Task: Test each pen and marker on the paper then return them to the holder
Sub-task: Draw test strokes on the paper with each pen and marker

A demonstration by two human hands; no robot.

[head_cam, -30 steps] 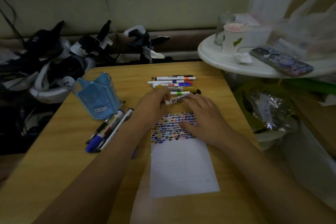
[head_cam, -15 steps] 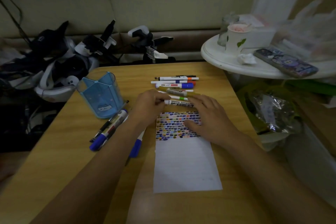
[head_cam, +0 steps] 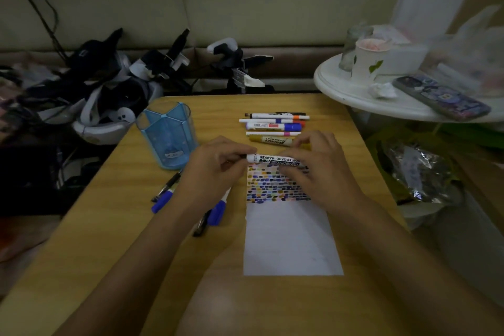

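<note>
The whiteboard marker (head_cam: pixel 272 159) was gripped horizontally at its ends by the left hand (head_cam: pixel 215 169) and right hand (head_cam: pixel 321 169), above the paper's (head_cam: pixel 291 240) coloured upper edge. The blue holder (head_cam: pixel 169 136) stood left on the table (head_cam: pixel 109 226); more markers (head_cam: pixel 274 126) lay beyond.

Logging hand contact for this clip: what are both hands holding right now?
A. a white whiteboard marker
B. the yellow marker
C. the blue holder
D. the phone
A: the left hand and right hand grip the ends of the whiteboard marker lying level over the top of the paper.
</note>
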